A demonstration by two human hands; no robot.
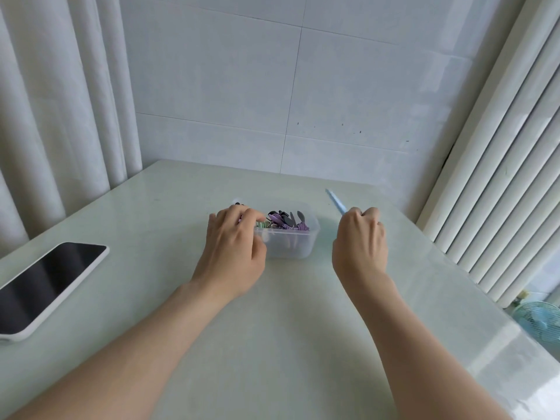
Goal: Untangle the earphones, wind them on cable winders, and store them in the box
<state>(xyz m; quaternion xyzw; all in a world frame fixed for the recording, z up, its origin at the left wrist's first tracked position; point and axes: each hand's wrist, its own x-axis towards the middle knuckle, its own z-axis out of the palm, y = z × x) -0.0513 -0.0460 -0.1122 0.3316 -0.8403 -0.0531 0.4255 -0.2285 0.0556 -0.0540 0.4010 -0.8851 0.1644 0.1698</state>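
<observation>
Pale table (288,328): box (291,244) mid-table, well off edges; left hand (233,247) grips its left rim; right hand (360,241) grasps blue stick (335,200).

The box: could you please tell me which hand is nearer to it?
Left. The left hand is at the box, fingers over its left rim; the right hand is apart to its right, holding a blue stick.

Soft, even daylight is filling the scene, seemingly coming from the right. Glare is washing over the table's (288,328) right edge. Wide-angle distortion is bending the curtains (45,116), and the blue stick (335,201) is looking motion-blurred.
</observation>
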